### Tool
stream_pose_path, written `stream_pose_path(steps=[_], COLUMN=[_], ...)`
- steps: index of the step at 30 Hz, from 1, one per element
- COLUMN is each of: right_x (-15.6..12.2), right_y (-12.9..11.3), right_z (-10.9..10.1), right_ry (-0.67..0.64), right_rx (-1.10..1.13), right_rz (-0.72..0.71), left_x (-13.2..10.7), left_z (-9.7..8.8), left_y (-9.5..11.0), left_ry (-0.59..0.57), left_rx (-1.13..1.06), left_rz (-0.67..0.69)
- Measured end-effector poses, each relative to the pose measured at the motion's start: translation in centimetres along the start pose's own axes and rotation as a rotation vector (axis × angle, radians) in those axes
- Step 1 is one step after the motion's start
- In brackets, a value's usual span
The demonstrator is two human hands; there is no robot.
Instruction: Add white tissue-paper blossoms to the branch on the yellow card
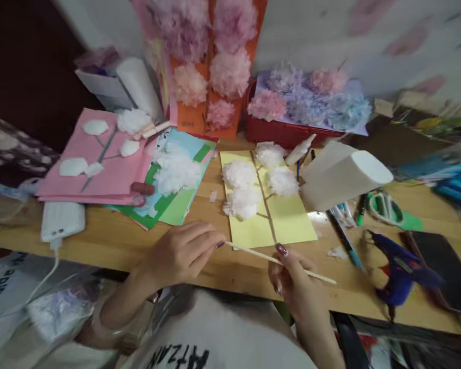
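My left hand (184,252) and my right hand (292,274) both pinch a thin pale stick (325,278) that runs across the table's near edge. The left fingers are closed on its left end, the right fingers are closed near its middle. Just beyond the stick lies a yellow card (288,220) with a thin brown stem glued on it and several white fluffy tissue flowers (240,174) around the stem.
On the wooden table (111,241): a pink card (111,171) with white shapes at left, a green and blue card (172,205), a white paper roll (341,177), scissors (384,207), pens, a blue glue gun (399,269). At the back, an orange board and a red tray (284,133) hold tissue flowers.
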State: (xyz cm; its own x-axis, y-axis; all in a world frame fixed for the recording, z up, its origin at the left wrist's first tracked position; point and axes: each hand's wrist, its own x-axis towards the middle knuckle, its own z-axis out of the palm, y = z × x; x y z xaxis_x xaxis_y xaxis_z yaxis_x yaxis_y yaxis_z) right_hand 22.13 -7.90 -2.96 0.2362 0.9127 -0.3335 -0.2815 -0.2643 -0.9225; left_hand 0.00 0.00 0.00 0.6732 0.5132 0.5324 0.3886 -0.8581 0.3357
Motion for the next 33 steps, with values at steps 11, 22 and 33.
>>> stream_pose_path(steps=[11,22,33], right_x=[-0.9,-0.6,-1.1], right_y=[-1.5,-1.2,-0.1], right_z=[-1.7,-1.8,-1.2], right_ry=[-0.15,-0.294,-0.228], right_rx=[-0.343,-0.512,-0.351], right_rz=[-0.307,-0.613,-0.676], left_x=[-0.7,-0.9,-1.3], left_z=[0.3,0.5,-0.4], left_y=[0.4,0.4,-1.1], left_ry=[-0.02,0.004,0.218], left_rx=[0.004,-0.026,-0.069], left_rz=[-0.103,-0.181,-0.559])
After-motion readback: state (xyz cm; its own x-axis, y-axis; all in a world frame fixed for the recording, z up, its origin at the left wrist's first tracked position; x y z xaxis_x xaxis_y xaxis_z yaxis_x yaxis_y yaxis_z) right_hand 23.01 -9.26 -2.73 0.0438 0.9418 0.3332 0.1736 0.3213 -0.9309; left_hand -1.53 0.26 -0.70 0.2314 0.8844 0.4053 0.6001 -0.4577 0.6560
